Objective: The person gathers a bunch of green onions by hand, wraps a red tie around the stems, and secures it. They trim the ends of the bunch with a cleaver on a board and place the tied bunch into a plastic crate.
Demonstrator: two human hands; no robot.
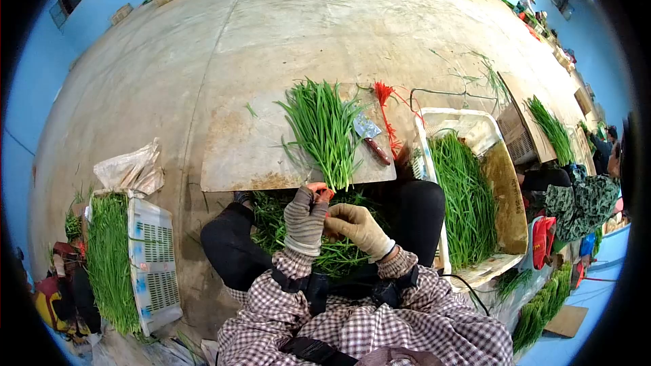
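A bunch of garlic chives [322, 125] lies on a flat board [237, 142], its pale stem ends at the near edge. My left hand [302, 220], in a striped fingerless glove, is closed round those stem ends. Something red shows at its fingertips, too small to make out. Just to the right, my right hand [359, 230] in a beige glove has its fingers pinched together; what they hold is hidden. A knife [377, 151] with a brown handle rests beside the bunch. Red ties [384, 95] lie along the board's right side.
Loose chives [271, 220] lie between my legs under the board. A white crate [441, 230] of chives stands at my right, another crate [154, 257] at my left. A white sack [132, 169] lies behind the left one. Other people [583, 196] sit at the right.
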